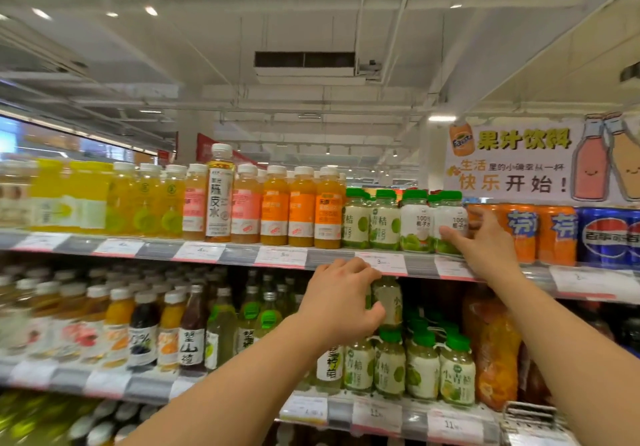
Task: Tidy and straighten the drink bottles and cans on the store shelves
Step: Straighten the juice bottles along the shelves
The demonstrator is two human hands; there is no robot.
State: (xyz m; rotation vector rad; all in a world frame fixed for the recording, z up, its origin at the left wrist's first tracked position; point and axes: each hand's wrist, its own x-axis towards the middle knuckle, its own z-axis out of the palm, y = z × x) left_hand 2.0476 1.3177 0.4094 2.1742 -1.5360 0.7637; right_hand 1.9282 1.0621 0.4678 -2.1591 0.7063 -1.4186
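Note:
My left hand (341,301) is closed around a small pale-green juice bottle (389,301), held in the air just under the top shelf's price rail (207,253). My right hand (485,241) grips a white, green-capped coconut-water bottle (450,223) standing at the right end of the green-capped row on the top shelf. Beside it stand a matching coconut-water bottle (415,223) and two green citrus bottles (384,223). Below, a row of small green-capped citrus bottles (424,366) fills the middle shelf.
Orange Fanta cans (554,234) and blue Pepsi cans (606,234) sit right of my right hand. Orange, pink and yellow juice bottles (273,206) line the top shelf to the left. Glass juice bottles (143,327) crowd the middle shelf's left. A juice sign (519,161) hangs above.

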